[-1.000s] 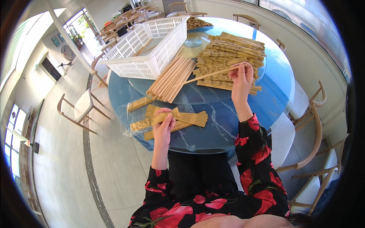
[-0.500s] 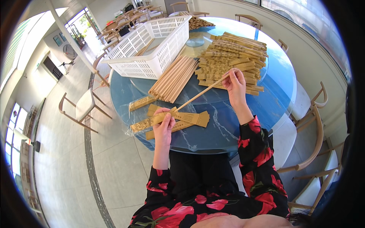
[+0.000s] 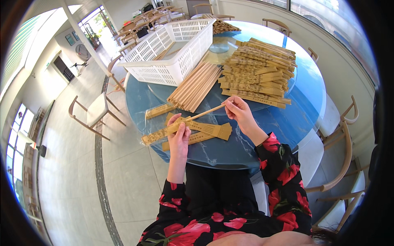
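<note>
My left hand [image 3: 179, 134] pinches a gold paper chopstick sleeve [image 3: 156, 135] near its open end, above the near left part of the table. Between the fingertips of my right hand [image 3: 242, 115] is the far end of a pale wooden chopstick [image 3: 208, 111]; whether a second lies against it, I cannot tell. Its other end has gone into the sleeve's mouth at my left fingers. Under and beside my left hand lie several flat gold sleeves [image 3: 221, 131]. Just beyond them, loose chopsticks [image 3: 195, 88] rest side by side in a bundle.
A large heap of filled gold sleeves [image 3: 260, 78] covers the table's right middle. The white plastic basket [image 3: 158, 73] stands at the back left, a few sticks inside. Behind it is another brown pile [image 3: 225, 27]. Wooden chairs [image 3: 98, 110] surround the round blue table [image 3: 213, 160].
My right hand has come down and toward my left, pushing the chopstick further into the sleeve, so less of it shows. My left hand keeps its hold on the sleeve.
</note>
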The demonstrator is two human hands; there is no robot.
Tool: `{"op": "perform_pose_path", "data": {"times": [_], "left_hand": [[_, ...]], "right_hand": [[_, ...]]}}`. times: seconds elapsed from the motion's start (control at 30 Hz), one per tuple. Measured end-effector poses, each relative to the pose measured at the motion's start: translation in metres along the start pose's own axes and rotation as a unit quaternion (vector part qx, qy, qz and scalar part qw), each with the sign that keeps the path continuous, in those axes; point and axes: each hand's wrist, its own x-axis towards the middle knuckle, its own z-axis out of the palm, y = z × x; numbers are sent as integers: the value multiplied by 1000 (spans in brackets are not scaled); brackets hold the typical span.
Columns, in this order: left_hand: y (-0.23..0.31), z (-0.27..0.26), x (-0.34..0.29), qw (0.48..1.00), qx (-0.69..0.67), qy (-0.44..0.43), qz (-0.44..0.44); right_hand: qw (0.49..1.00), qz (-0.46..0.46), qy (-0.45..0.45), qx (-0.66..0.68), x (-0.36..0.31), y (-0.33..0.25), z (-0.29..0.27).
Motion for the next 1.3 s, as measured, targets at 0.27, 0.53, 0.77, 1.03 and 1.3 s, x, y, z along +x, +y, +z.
{"op": "perform_pose_path", "data": {"times": [0.27, 0.53, 0.77, 1.03, 1.3], "left_hand": [[-1, 9, -2, 992, 92, -63, -58], [-1, 4, -2, 997, 25, -51, -54], [0, 9, -4, 994, 72, -58, -60], [1, 4, -5, 989, 91, -82, -81], [7, 13, -8, 983, 60, -119, -127]], "right_hand": [[965, -1, -127, -230, -17, 10, 34], [976, 47, -147, -152, -15, 5, 34], [967, 53, -173, -181, -15, 0, 32], [963, 115, -242, -31, -15, 6, 31], [965, 96, -243, -41, -15, 8, 30]]}}
